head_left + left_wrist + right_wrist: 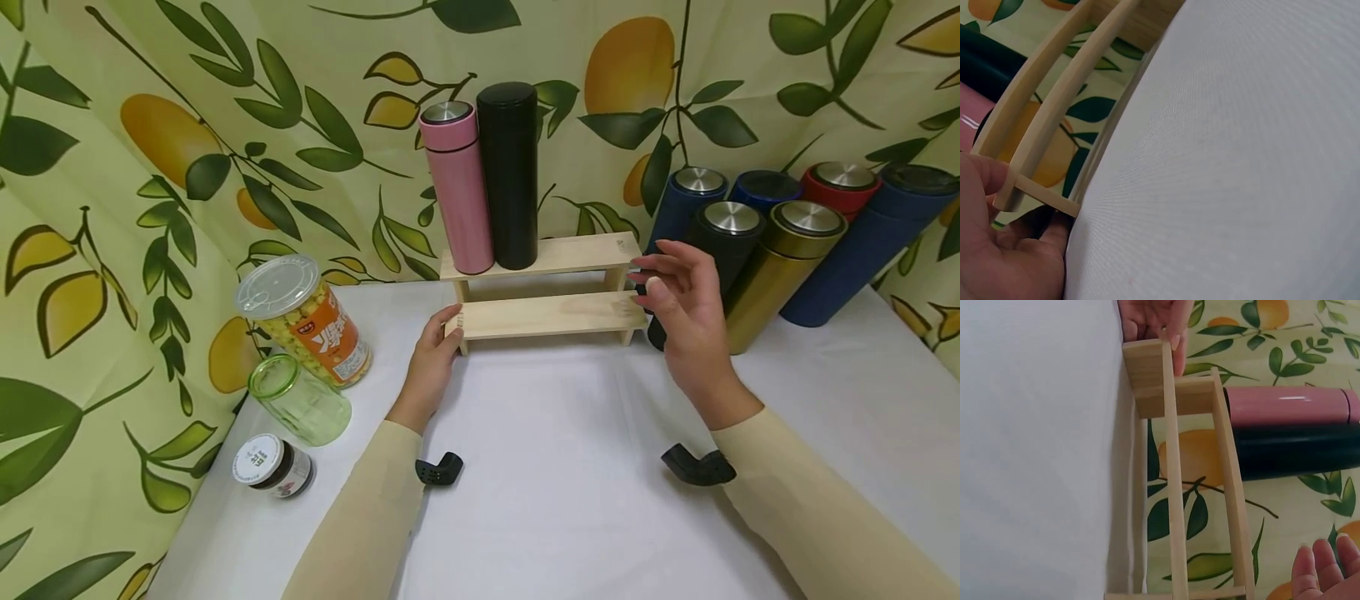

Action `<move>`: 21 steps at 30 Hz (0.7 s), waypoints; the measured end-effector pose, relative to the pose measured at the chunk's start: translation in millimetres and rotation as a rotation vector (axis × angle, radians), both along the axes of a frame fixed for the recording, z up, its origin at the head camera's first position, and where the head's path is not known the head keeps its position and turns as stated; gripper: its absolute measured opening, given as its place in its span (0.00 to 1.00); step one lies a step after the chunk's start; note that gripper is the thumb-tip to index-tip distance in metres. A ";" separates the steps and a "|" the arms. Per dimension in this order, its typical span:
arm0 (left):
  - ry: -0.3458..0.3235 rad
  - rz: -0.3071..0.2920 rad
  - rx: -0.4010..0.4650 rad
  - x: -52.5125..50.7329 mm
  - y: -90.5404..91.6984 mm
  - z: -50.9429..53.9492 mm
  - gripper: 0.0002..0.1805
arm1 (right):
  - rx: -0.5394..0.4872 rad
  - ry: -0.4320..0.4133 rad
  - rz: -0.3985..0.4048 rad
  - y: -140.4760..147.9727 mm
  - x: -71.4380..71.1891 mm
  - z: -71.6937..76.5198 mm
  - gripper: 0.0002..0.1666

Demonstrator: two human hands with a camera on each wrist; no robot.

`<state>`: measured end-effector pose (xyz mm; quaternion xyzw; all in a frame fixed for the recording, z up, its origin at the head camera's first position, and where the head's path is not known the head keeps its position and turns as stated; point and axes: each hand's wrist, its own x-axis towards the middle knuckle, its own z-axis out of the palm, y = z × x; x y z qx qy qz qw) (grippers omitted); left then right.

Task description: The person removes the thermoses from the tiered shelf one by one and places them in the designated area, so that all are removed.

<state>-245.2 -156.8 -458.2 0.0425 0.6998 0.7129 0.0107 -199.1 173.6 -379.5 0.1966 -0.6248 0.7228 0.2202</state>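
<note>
A two-step wooden rack (551, 315) stands on the white table. On its upper step stand a pink thermos (461, 196) and a taller black thermos (510, 179), side by side at the left. My left hand (431, 367) grips the lower step's left end; in the left wrist view its thumb (991, 174) lies on the board and the other fingers are partly hidden behind the end. Beside the rack's right end, my right hand (693, 325) is raised with its fingers loosely bent and nothing in it. The right wrist view shows its fingertips (1325, 559) apart from the rack.
Several thermoses cluster at the right, among them a gold one (783, 275), a red one (840, 185) and a leaning blue one (862, 250). At the left stand a snack tub (315, 321), a tilted green glass jar (303, 404) and a small white-lidded jar (273, 467). Patterned cloth (300, 167) hangs behind.
</note>
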 end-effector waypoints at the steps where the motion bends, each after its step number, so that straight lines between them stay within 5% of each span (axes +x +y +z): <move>1: -0.001 0.001 -0.002 -0.2 0.0 -0.3 0.25 | 0.007 -0.001 0.004 -3.4 -2.9 1.4 0.27; 12: -0.006 0.003 0.002 -1.3 0.5 -2.4 0.25 | 0.225 -0.081 -0.067 -37.5 -40.4 14.3 0.36; 21: -0.005 0.003 0.010 -1.5 -0.6 -1.2 0.25 | 0.261 -0.155 -0.036 -61.5 -66.9 22.0 0.46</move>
